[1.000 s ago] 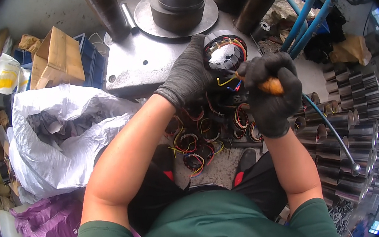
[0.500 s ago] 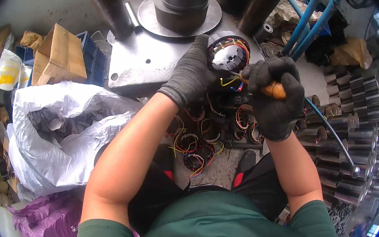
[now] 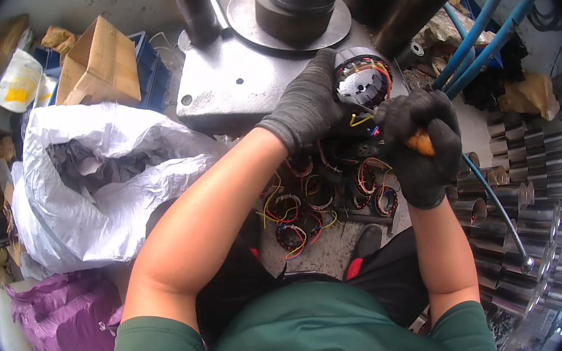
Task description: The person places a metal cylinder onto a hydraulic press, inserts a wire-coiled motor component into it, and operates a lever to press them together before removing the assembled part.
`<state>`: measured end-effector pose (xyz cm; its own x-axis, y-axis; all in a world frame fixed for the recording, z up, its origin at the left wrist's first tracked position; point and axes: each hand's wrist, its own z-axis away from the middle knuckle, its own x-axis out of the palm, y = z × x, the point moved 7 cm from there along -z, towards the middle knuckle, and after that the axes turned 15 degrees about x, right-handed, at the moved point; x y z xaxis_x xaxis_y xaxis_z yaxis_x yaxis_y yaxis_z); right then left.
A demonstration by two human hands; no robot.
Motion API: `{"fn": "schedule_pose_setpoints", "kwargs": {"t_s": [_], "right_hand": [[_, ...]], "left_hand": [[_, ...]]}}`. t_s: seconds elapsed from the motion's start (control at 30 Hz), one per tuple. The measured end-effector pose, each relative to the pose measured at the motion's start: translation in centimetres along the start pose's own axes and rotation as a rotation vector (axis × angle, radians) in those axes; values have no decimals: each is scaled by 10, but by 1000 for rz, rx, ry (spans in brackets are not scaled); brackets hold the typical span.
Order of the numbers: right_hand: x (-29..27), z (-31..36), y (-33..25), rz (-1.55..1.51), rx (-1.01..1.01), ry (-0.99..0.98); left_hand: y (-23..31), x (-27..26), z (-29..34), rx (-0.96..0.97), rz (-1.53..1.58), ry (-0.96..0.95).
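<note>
My left hand point(image 3: 307, 105), in a dark grey knit glove, is closed on the left side of a round motor stator point(image 3: 361, 87) at the front right edge of the metal press bed. Colored leads run round the stator's inside, and yellow, red and blue wire ends hang below it. In its fist my right hand point(image 3: 433, 157), also gloved, grips a screwdriver by its orange handle point(image 3: 421, 143), close to the stator's lower right. The fingers hide most of the tool, and its tip cannot be made out.
Behind the stator rises a dark cylindrical press column point(image 3: 296, 16). Several wired stators point(image 3: 291, 239) lie on the floor between my feet. Stacked metal cylinders point(image 3: 511, 217) and a ball-ended lever point(image 3: 503, 215) are on the right. A white sack point(image 3: 53, 203), purple bag point(image 3: 68, 328) and cardboard box point(image 3: 99, 68) stand left.
The whole view has shifted, so the scene sits farther right. Both hands keep their holds near the stator. The thin shaft seen earlier beside the right fist no longer shows clearly.
</note>
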<state>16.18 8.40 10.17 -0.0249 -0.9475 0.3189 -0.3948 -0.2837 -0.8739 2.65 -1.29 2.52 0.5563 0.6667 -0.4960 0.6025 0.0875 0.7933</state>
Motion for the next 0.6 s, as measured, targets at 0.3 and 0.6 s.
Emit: {"fn": "schedule_pose_setpoints", "kwargs": {"t_s": [0.3,0.6], "right_hand": [[-7,3,-5,-21,22,-25],[-26,9,-50,-65,300,69]], "left_hand": [[13,-4,2,-22,47,-8],[28,-12,9,20,-91,51]]}}
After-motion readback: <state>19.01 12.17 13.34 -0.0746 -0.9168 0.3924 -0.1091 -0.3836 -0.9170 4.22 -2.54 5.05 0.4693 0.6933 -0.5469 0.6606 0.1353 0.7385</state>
